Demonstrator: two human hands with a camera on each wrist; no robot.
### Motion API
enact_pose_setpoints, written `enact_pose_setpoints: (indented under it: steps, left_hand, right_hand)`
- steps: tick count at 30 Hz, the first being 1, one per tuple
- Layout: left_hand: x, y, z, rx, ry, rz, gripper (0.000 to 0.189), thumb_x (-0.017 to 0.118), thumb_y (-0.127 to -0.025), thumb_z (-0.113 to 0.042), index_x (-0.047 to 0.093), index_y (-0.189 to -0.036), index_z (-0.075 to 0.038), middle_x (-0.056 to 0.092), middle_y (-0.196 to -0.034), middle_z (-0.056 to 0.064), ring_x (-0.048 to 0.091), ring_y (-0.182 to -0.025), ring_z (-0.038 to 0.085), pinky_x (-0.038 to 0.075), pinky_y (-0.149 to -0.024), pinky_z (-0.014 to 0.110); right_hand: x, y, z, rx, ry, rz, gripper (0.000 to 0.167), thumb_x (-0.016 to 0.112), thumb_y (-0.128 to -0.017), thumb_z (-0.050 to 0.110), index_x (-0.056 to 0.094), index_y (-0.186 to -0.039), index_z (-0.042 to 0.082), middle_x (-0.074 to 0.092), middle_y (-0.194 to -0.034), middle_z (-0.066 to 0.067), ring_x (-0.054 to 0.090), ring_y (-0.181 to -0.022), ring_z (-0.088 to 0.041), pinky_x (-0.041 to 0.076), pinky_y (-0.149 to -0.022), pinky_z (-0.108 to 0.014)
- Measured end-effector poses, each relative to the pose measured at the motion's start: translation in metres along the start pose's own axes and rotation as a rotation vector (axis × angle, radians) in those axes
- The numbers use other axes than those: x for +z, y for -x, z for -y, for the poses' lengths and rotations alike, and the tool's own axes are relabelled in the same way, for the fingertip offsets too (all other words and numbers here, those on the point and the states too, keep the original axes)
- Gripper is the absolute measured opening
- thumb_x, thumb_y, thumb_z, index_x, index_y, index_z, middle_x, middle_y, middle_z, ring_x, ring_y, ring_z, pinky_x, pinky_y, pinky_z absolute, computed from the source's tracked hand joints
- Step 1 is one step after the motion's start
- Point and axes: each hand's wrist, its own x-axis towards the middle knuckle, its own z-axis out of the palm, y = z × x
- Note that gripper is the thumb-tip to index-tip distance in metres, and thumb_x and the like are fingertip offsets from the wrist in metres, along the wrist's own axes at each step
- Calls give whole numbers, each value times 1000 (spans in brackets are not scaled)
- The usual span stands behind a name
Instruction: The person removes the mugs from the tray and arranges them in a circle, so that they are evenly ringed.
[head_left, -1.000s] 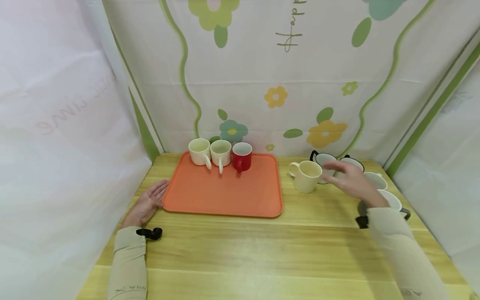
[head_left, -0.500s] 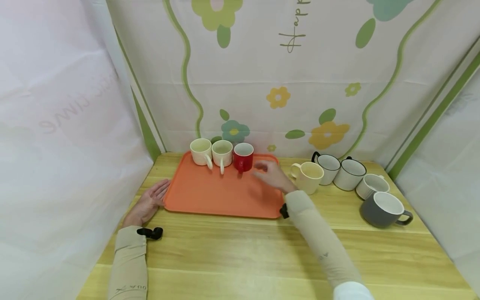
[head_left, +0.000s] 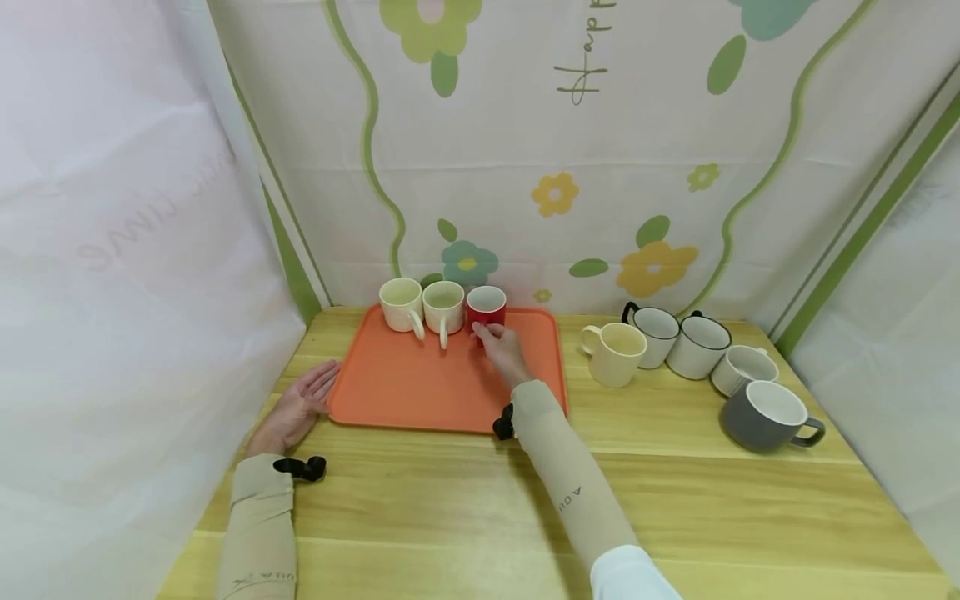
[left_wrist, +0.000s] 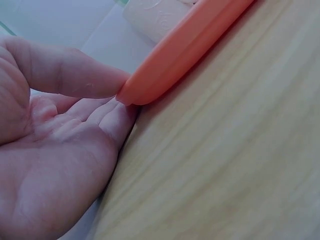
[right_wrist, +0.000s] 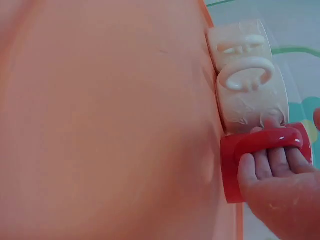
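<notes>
while left hand lies fingers straight, thumb on tray rim, right hand hooks its fingers round handle of red mug, beside two cream mugs.

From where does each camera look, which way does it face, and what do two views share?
Head: worn on the head, facing forward and down at the orange tray and wooden table; left hand, right hand and beige sleeves show.
Left wrist: on that wrist, facing the tray's rim; part of the left hand shows.
Right wrist: on that wrist, facing across the tray to the red mug; part of the right hand shows at its handle.
Shared: head and right wrist views both show the red mug.
</notes>
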Motion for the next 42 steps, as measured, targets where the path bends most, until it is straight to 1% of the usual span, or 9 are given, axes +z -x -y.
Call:
enact_pose_setpoints:
  steps: [5, 10, 14, 17, 20, 26, 30, 38, 42]
  left_hand:
    - [-2, 3, 0, 0, -6, -14, 104, 42, -79, 33, -1, -168, 3, -6, -176, 25, -7, -164, 39, 43, -113, 9]
    - [-4, 4, 0, 4, -12, -2, 103, 42, -81, 33, -1, -169, 2, -6, -177, 24, -7, -164, 39, 42, -115, 10]
    - [-5, 3, 1, 20, -17, 2, 102, 42, -81, 33, -1, -168, 3, -6, -176, 26, -8, -163, 40, 41, -117, 12]
    - [-5, 3, 1, 19, -24, -3, 102, 42, -81, 33, -1, -168, 3, -6, -176, 26, -7, -163, 40, 39, -118, 12]
    - [-5, 4, 0, 12, -23, -6, 101, 41, -82, 33, -1, -168, 3, -6, -176, 26, -7, -164, 40, 40, -117, 11]
    - [-3, 5, -1, 13, 2, -14, 101, 42, -82, 33, -1, -168, 4, -6, -176, 26, -7, -163, 40, 43, -114, 11]
    - [-3, 5, -1, 11, 9, -10, 100, 43, -82, 33, -1, -168, 4, -6, -176, 25, -8, -164, 40, 43, -114, 11]
    - [-4, 2, 0, 3, 7, -10, 100, 43, -85, 32, 0, -169, 0, -6, -177, 22, -8, -165, 37, 47, -110, 11]
    - [-2, 0, 1, -1, 8, -11, 101, 43, -84, 33, 0, -169, 1, -5, -177, 22, -7, -165, 37, 46, -113, 12]
  right_hand:
    - [0, 7, 0, -25, 17, -47, 47, 53, -110, 39, 71, -116, -4, 69, -100, -15, 57, -90, -22, 49, -76, -25]
    - [-15, 15, 3, -16, 37, -58, 41, 46, -113, 32, 68, -103, -1, 59, -85, -7, 53, -82, -21, 48, -78, -31]
    - [-34, 20, 11, 38, -16, -30, 35, 47, -112, 26, 64, -91, 4, 58, -84, -4, 51, -79, -21, 49, -82, -34]
    - [-51, 23, 18, 82, -62, 27, 33, 47, -109, 19, 58, -82, 5, 52, -74, -2, 45, -70, -20, 43, -77, -32]
    - [-70, 32, 21, 71, -70, 103, 34, 47, -109, 13, 55, -77, 4, 47, -66, -1, 41, -64, -18, 38, -70, -29]
    - [-117, 60, 17, -7, -33, 244, 36, 42, -110, 9, 56, -78, 4, 49, -65, 1, 44, -64, -13, 39, -65, -23]
    - [-157, 83, 13, -39, -20, 288, 37, 41, -111, 7, 59, -79, 8, 51, -68, 3, 47, -65, -10, 42, -69, -22]
    - [-243, 140, 5, -67, -73, 260, 36, 46, -111, 9, 74, -89, 17, 63, -76, 9, 55, -70, -4, 48, -74, -19]
    - [-287, 166, -9, -107, -126, 257, 35, 46, -110, 5, 76, -94, 14, 67, -79, 8, 58, -72, -6, 50, -71, -18]
